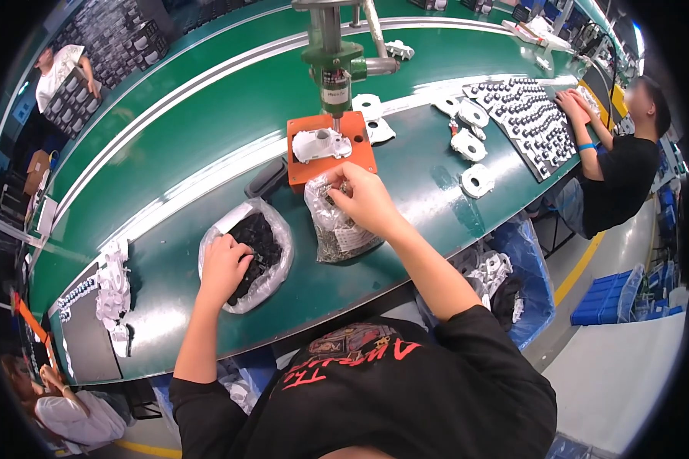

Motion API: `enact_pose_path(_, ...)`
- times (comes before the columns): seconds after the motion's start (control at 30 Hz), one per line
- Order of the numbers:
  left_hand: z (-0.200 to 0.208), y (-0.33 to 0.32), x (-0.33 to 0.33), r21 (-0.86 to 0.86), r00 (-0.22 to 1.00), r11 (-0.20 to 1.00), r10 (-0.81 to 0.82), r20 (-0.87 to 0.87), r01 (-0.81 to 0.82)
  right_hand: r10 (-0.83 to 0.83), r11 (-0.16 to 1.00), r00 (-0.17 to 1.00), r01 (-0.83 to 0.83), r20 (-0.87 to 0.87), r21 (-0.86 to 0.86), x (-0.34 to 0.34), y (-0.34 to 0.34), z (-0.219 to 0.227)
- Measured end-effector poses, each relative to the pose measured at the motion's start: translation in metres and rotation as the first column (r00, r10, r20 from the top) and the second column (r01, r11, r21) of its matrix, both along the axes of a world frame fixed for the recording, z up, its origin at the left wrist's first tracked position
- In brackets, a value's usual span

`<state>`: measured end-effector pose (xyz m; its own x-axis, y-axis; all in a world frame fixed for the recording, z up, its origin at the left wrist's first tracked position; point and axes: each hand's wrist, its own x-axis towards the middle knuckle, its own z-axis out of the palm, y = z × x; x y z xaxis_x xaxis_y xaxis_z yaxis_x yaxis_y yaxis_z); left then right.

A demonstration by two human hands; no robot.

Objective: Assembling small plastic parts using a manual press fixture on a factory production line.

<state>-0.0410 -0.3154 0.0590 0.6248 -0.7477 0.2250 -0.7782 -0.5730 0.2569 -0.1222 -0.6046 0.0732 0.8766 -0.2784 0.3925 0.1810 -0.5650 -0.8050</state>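
My left hand [223, 268] reaches over the rim of an open plastic bag [283, 268], its fingers curled down at the small black parts [259, 236] inside. What those fingers grip cannot be made out. At the mouth of a clear bag of small metal pieces [333, 241], my right hand [362, 200] has its thumb and fingers bent together in a pinch; anything between them is too small to name. Just beyond it, a white moulded housing [314, 147] lies on an orange fixture block [366, 157], under the vertical spindle of a press-like machine [335, 84].
A dark object [266, 178] lies beside the fixture. White housings [476, 182] lie to the right, near a board of black-and-white parts [524, 122] and a co-worker [628, 161]. More white parts [113, 287] are stacked at left. A blue-lined bin [536, 283] stands below the bench.
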Motion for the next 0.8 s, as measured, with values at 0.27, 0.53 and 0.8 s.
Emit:
enact_pose_path(0.27, 0.016, 0.000, -0.001, -0.217, 0.954, 0.951, 0.162, -0.252, -0.218, 0.005, 1.000, 1.000, -0.005, 0.028, 0.011, -0.002, -0.001, -0.003)
enact_pose_path(0.53, 0.009, -0.001, 0.010, -0.529, 0.590, 0.712, -0.198, -0.783, -0.463, 0.028, 1.000, 0.999, -0.027, 0.040, -0.016, -0.002, -0.002, 0.001)
enact_pose_path(0.8, 0.035, -0.037, 0.017, -0.499, 0.492, 0.734, -0.257, -0.832, -0.460, 0.049, 0.998, 0.999, -0.049, 0.007, 0.047, -0.002, -0.003, -0.001)
